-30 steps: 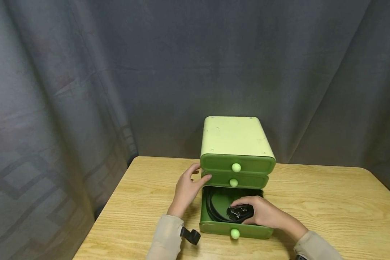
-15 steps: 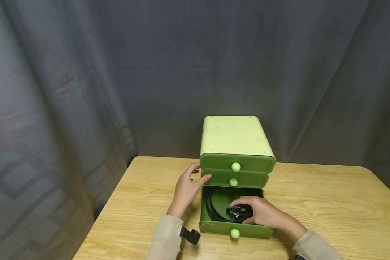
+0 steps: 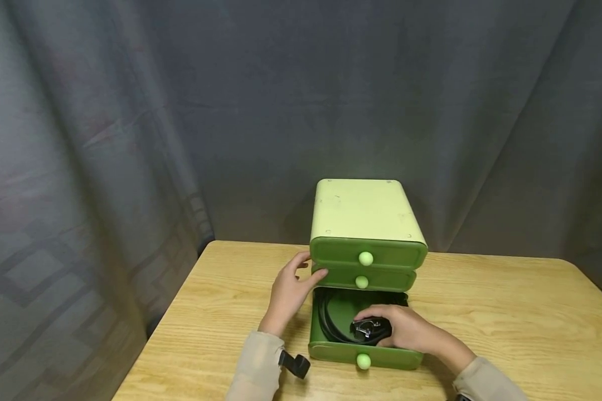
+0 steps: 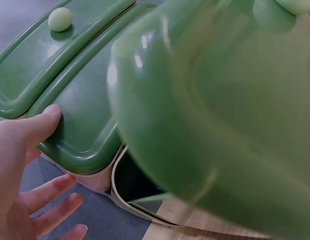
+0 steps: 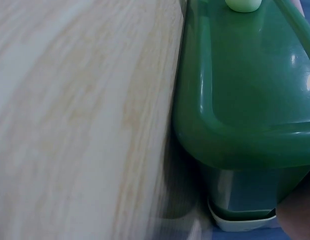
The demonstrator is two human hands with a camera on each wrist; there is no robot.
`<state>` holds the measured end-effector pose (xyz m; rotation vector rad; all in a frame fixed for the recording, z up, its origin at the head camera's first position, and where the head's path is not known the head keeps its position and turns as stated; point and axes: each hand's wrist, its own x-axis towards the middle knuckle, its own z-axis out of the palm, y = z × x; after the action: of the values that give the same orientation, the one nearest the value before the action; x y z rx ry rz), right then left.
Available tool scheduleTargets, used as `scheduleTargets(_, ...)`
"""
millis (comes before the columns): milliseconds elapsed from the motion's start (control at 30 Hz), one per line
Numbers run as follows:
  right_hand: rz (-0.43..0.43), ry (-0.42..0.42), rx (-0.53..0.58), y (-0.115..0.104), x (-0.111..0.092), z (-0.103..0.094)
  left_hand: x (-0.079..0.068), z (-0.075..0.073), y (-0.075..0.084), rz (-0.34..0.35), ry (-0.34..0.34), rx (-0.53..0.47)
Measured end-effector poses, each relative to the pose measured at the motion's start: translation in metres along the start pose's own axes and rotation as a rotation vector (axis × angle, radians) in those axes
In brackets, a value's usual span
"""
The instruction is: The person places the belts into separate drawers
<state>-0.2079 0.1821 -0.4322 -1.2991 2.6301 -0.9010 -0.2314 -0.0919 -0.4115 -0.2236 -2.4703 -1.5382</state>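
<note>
A small green drawer cabinet (image 3: 366, 209) has its bottom drawer (image 3: 337, 352) pulled out. Inside lies a coiled black belt (image 3: 326, 320) with a silver-coloured buckle (image 3: 364, 331). My right hand (image 3: 406, 329) reaches over the drawer's right side and grips the belt beside the buckle. At the cabinet's left edge, my left hand (image 3: 288, 289) holds the corner. Its thumb (image 4: 47, 120) presses the middle drawer's front (image 4: 85, 115), while the lower fingers are spread beside the cabinet. In the right wrist view the drawer's front hides the belt, and only a sliver of hand shows.
The cabinet stands on a wooden table (image 3: 501, 312) against a dark grey curtain (image 3: 301, 111). Round pale-green knobs mark the drawers, including the top knob (image 3: 365, 258). A black strap end (image 3: 295, 365) sticks out from the left sleeve.
Both hands keep nearly the same places, the left at the cabinet and the right on the belt. The buckle has tilted slightly; the bottom drawer stays pulled out.
</note>
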Motion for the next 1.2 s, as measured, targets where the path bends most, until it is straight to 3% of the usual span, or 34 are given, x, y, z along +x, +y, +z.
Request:
scheduleTargets(133, -0.027, 0.009, 0.064, 0.002, 0.0, 0.0, -0.001, 0.0, 0.001, -0.01, 0.001, -0.003)
scheduleTargets(333, 0.007, 0.009, 0.226, 0.003, 0.002, 0.002, -0.002, 0.0, 0.002, -0.02, 0.003, -0.005)
scheduleTargets(467, 0.01, 0.011, 0.275, 0.001, 0.003, 0.0, -0.003, 0.0, 0.002, -0.026, 0.003, -0.004)
scheduleTargets(1000, 0.03, 0.056, 0.26, -0.007, 0.001, -0.003, -0.002, 0.0, 0.002, -0.011, 0.007, -0.006)
scheduleTargets(1200, 0.056, 0.148, 0.203, -0.018, 0.0, -0.004, -0.001, 0.0, 0.001, -0.007, 0.009, -0.002)
